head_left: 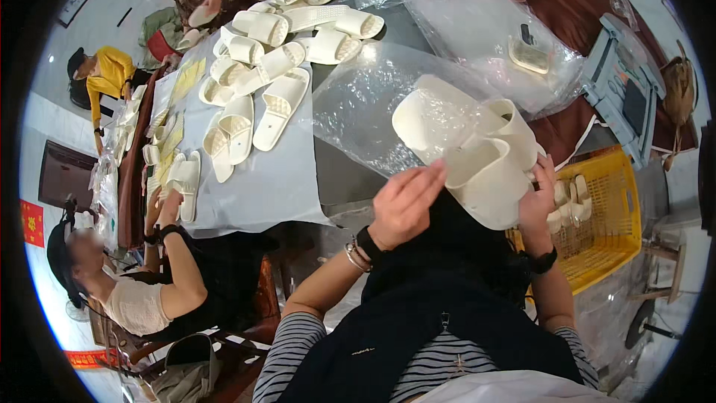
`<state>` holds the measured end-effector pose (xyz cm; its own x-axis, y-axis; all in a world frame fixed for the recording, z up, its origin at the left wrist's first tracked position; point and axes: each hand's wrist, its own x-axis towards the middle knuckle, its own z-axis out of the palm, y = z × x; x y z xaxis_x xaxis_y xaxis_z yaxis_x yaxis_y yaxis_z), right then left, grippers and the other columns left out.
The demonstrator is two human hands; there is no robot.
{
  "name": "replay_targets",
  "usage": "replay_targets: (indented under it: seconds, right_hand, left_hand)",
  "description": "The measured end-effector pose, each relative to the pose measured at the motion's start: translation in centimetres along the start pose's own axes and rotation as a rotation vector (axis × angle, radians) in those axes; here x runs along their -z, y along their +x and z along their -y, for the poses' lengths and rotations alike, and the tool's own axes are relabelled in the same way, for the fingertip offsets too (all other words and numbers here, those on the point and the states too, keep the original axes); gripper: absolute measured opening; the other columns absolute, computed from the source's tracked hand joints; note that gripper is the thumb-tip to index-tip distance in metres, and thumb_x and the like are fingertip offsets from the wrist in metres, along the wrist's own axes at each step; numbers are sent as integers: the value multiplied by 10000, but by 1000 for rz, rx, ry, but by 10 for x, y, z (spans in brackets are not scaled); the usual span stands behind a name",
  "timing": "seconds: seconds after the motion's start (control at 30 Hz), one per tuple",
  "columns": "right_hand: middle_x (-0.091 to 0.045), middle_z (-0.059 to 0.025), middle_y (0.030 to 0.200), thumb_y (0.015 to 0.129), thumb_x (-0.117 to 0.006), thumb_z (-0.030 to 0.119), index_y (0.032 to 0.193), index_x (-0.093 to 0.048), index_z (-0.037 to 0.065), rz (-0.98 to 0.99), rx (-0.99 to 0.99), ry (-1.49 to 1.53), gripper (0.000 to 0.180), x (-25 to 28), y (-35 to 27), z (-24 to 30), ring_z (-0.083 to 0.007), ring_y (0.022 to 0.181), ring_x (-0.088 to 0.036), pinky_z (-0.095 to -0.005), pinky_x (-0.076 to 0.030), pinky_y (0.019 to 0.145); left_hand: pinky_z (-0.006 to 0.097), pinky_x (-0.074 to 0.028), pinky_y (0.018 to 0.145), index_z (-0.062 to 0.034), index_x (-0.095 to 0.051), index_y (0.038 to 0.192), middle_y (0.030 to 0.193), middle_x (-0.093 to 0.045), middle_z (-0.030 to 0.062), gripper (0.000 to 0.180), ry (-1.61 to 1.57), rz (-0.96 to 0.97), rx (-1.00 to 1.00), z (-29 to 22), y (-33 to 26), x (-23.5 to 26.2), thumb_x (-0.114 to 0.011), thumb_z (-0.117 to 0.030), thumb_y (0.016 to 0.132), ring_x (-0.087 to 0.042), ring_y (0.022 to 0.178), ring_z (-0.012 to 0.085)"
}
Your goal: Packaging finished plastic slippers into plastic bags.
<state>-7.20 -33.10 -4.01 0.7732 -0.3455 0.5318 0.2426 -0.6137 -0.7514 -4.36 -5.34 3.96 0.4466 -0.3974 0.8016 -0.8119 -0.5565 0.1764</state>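
A pair of cream slippers is held tilted over the table's near edge, with a clear plastic bag reaching over their far ends. My right hand is closed round the right side of the pair, its fingers partly hidden behind the slippers. Beside the left slipper, my left hand has its fingertips pinched together at the bag's edge. The thin film between those fingers is hard to make out.
Many loose cream slippers cover the table on the left. More clear bags lie ahead, near a blue-grey scale. A yellow crate with slippers stands at right. A co-worker sits at left; others work farther off.
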Motion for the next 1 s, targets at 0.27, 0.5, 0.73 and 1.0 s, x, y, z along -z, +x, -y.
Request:
replay_targets:
  seconds: [0.27,0.5,0.73,1.0]
  right_hand:
    - [-542,-100,1322,712,-749,98,1142,-661,84,138,115,-192,440,-34,10,52,-397,1390,-313,-510,-243,1144]
    - [-632,-79,1212,647,-763,89,1104,-688,67,384,143,-243,464,-30,26,68,-333,1212,-482,-476,-392,1004]
    - [-678,-85,1078,594,-758,12,997,-707,42,243,142,-94,408,-51,10,52,-332,1097,-522,-408,-444,955]
    - [-670,-83,1090,631,-733,1,1013,-687,38,282,174,-12,387,-51,10,62,-338,1137,-509,-425,-411,991]
  left_hand:
    - [326,-536,872,-13,-666,1203,1324,-625,93,501,-103,169,76,-27,-13,-18,-637,70,710,-640,993,227]
    - [438,-484,931,-124,-710,1015,1441,-484,188,362,38,272,227,-41,4,-3,-677,1,677,-534,1161,379]
    - [503,-465,910,-78,-695,1113,1515,-362,242,422,253,363,306,-29,44,-33,-650,-30,697,-427,1278,409]
    - [361,-482,906,125,-494,1312,1488,-393,241,636,276,607,347,-19,67,-46,-641,-74,726,-474,1179,369]
